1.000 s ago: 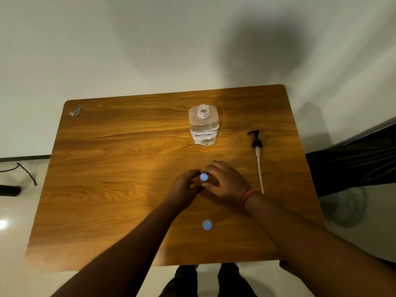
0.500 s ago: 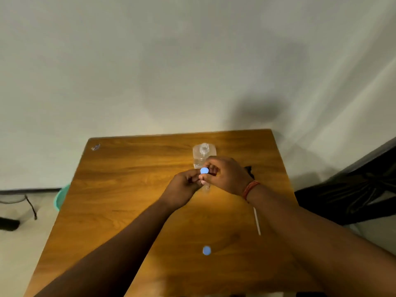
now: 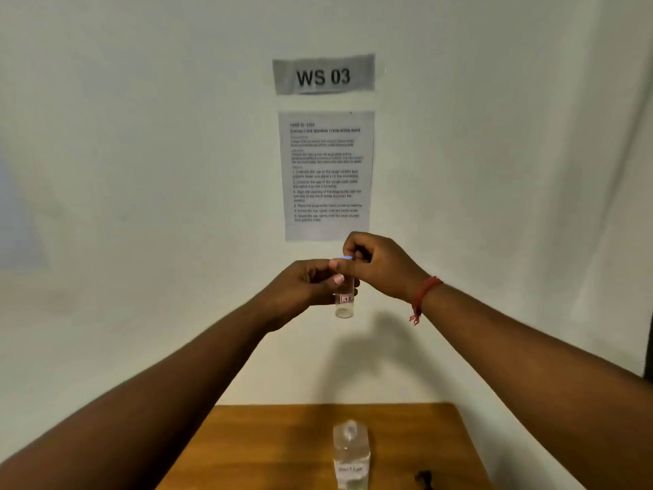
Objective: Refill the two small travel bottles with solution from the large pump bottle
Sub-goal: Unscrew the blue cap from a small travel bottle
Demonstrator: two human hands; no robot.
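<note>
**Small bottle held up high, cap on top**

The small travel bottle (image 3: 344,298) is up in the air, far above the table (image 3: 254,447). It stands straight up and down, with its blue cap (image 3: 344,258) at the top and its clear bottom pointing down.

The left hand (image 3: 304,288) holds the bottle's body from the left side, fingers curled round it. The right hand (image 3: 380,265) comes in from the right and pinches the cap with its fingertips. So the cap sits right above the left hand's hold, and the right hand is the one nearer to it.

It looks like the cap is being twisted (on or off, I cannot tell which). The twist has to go round the bottle's tall line, while the left hand keeps the body from turning.

The large bottle (image 3: 351,454) stands down on the table, right under the hands, with its top open. The black pump (image 3: 425,478) lies near it on the right.
</note>
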